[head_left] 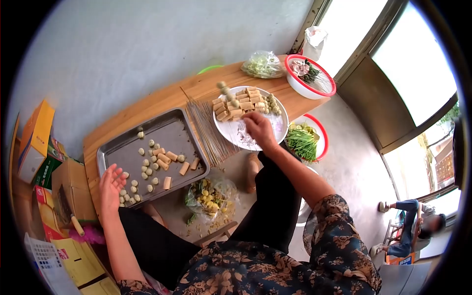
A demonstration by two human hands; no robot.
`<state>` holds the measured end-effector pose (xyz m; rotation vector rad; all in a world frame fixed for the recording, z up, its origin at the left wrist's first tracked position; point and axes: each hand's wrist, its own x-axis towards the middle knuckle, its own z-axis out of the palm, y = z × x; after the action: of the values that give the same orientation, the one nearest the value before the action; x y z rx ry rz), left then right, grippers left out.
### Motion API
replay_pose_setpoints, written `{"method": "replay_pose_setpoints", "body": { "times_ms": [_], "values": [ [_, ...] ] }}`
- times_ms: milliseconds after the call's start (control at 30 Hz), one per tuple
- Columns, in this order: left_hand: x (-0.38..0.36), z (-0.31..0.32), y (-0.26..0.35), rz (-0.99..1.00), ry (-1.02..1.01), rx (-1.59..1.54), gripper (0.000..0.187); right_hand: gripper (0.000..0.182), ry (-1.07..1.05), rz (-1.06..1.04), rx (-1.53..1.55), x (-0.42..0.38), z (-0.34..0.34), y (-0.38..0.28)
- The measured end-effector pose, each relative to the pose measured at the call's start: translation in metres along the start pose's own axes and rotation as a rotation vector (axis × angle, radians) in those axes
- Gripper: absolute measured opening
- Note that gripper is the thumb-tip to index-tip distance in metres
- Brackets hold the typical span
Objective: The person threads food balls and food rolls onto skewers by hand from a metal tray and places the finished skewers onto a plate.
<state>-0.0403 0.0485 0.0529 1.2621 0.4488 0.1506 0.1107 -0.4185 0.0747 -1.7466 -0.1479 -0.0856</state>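
My right hand [259,129] is closed over the round white plate [223,129], holding a skewer threaded with several greenish balls [228,94]. Beyond it on the plate lie stacked tan rolls [246,105] and more skewered balls [271,104]. My left hand [112,184] is open, fingers spread, at the left edge of the metal tray [129,123]. Loose pale balls [145,162] and several tan rolls [171,156] lie in that tray. Thin bare skewers [209,132] lie side by side between tray and plate.
Red-rimmed bowls [309,91] stand at the right, one with green vegetables [301,142]. A bag of greens [263,65] lies at the back. A bag of scraps [209,199] is below the table, boxes [73,187] at left. Another person [413,226] sits far right.
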Motion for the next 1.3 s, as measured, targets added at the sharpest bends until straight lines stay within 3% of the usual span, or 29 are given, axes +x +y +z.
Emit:
{"method": "replay_pose_setpoints", "body": {
  "times_ms": [233, 433, 567, 667, 867, 1067, 1133, 1300],
  "values": [
    [-0.009, 0.018, 0.003, 0.003, -0.049, -0.014, 0.035, 0.017, 0.24, 0.013, -0.256, 0.067, -0.1, 0.078],
    [-0.006, 0.026, -0.004, -0.039, -0.012, 0.02, 0.033, 0.019, 0.428, 0.045, -0.662, 0.094, -0.135, 0.156],
    [-0.005, 0.024, -0.008, -0.057, -0.044, 0.037, 0.032, 0.019, 0.444, 0.124, -0.669, 0.102, -0.133, 0.171],
    [-0.004, 0.022, -0.01, -0.066, -0.037, 0.054, 0.032, 0.019, 0.446, 0.071, -0.786, 0.1, -0.129, 0.166],
    [-0.004, 0.027, -0.01, -0.073, -0.048, 0.07, 0.032, 0.021, 0.353, 0.214, -0.804, 0.093, -0.131, 0.174],
    [-0.001, 0.025, -0.015, -0.062, -0.065, 0.07, 0.032, 0.017, 0.331, -0.008, -0.702, 0.094, -0.141, 0.175],
    [-0.005, 0.031, -0.01, -0.055, -0.077, 0.072, 0.033, 0.018, 0.193, 0.046, -0.502, 0.082, -0.118, 0.111],
    [-0.004, 0.031, -0.009, -0.027, -0.125, 0.07, 0.032, 0.016, -0.044, -0.071, -0.521, 0.063, -0.043, 0.037]
  ]
}}
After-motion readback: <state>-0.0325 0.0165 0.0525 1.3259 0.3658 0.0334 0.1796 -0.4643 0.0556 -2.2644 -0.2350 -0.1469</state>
